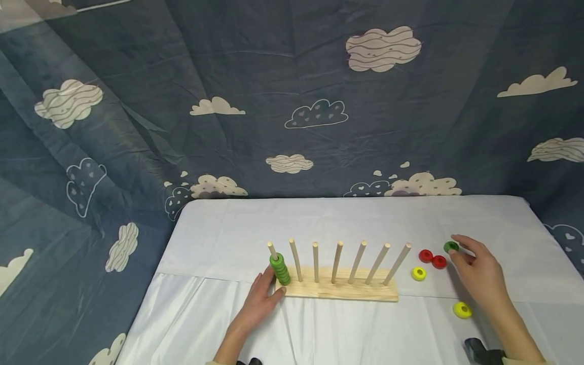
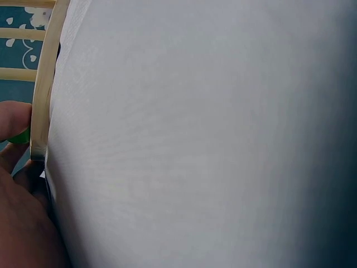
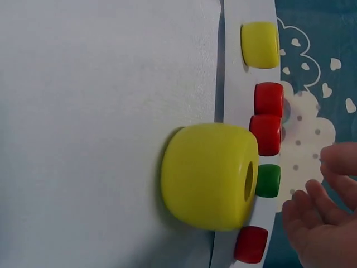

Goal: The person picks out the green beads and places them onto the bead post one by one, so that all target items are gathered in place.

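A wooden peg stand [image 1: 337,290] with a row of upright pegs rests on the white cloth. Several green beads [image 1: 280,269] are stacked on its leftmost peg. My left hand [image 1: 261,301] grips the stand's left end, thumb at the front edge and fingers round the side; the left wrist view shows this thumb and the base [image 2: 43,100] too. At the right, my right hand [image 1: 479,268] hovers beside a loose green bead [image 1: 450,247]. The right wrist view shows its fingers [image 3: 309,215] spread apart, with a gap to the green bead [image 3: 268,180].
Two red beads [image 1: 432,259] touch each other left of the green one. One yellow bead [image 1: 418,274] lies near them, another [image 1: 462,310] closer to me. The right wrist view adds a further red bead [image 3: 251,244]. A cloud-patterned curtain [image 1: 292,132] hangs behind the table.
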Demonstrator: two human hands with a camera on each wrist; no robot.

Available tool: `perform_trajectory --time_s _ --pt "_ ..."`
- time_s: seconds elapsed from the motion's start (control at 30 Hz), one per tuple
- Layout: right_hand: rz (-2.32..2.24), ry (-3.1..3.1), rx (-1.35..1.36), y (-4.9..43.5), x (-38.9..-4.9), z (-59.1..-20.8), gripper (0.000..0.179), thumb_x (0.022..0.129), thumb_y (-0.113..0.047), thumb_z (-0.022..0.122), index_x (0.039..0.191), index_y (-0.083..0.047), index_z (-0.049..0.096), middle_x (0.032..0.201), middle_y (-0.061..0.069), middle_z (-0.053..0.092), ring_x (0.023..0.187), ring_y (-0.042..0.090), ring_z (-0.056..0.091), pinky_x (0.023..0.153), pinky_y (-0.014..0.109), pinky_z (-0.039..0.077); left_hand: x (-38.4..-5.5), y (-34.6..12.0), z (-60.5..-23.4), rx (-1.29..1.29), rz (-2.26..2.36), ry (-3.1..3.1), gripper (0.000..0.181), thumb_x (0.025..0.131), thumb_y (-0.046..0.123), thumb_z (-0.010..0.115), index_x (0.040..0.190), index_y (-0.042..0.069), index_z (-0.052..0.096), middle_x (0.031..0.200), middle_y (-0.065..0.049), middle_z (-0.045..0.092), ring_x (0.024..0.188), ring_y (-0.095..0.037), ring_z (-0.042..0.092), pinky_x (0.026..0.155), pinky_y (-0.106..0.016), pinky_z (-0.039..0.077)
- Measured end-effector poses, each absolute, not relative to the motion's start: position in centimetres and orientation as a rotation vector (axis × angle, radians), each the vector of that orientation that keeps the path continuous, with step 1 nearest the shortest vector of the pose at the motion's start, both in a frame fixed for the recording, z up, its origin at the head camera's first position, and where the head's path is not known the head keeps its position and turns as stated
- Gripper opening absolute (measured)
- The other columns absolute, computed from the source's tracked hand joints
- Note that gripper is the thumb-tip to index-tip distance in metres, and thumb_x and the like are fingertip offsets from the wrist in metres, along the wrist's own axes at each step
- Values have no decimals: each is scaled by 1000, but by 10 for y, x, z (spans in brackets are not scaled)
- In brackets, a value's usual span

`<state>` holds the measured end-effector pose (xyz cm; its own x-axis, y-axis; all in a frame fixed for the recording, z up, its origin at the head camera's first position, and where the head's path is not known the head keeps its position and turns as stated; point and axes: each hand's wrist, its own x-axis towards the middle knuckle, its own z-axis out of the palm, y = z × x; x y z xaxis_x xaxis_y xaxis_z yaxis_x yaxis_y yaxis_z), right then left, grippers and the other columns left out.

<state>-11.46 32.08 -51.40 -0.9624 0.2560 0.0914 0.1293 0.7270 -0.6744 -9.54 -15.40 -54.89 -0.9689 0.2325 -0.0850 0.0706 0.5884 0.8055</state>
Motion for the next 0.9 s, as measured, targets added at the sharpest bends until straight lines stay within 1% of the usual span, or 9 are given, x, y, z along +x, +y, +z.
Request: perform_trajectory --time_s 0.2,0.4,0.6,0.9 --pt "1078 -2762 -292 320 -121 -520 42 98 -3 52 140 3 47 139 33 42 113 52 51 85 63 48 -95 -154 -549 254 1316 2642 68 96 24 59 151 -4 30 157 -20 29 145 -32 26 119 -50 5" --pt "1071 -2772 -345 322 -127 -527 42 99 -4 51 140 3 48 142 32 40 118 53 47 89 64 46 -95 -153 -549 251 1319 2641 68 96 24 59 151 -4 30 157 -20 28 145 -32 25 119 -50 5" --pt "1059 -2776 -355 324 -133 -532 41 97 -1 52 138 6 49 137 34 44 114 53 50 88 63 47 -95 -154 -549 252 1319 2641 68 96 24 59 151 -3 30 157 -20 28 145 -33 26 119 -51 5" --pt "1046 -2816 -395 325 -138 -538 41 96 -1 52 136 8 49 130 37 48 112 52 48 89 65 46 -96 -154 -548 252 1323 2636 68 96 24 59 151 -3 30 157 -20 28 145 -32 25 119 -51 4"
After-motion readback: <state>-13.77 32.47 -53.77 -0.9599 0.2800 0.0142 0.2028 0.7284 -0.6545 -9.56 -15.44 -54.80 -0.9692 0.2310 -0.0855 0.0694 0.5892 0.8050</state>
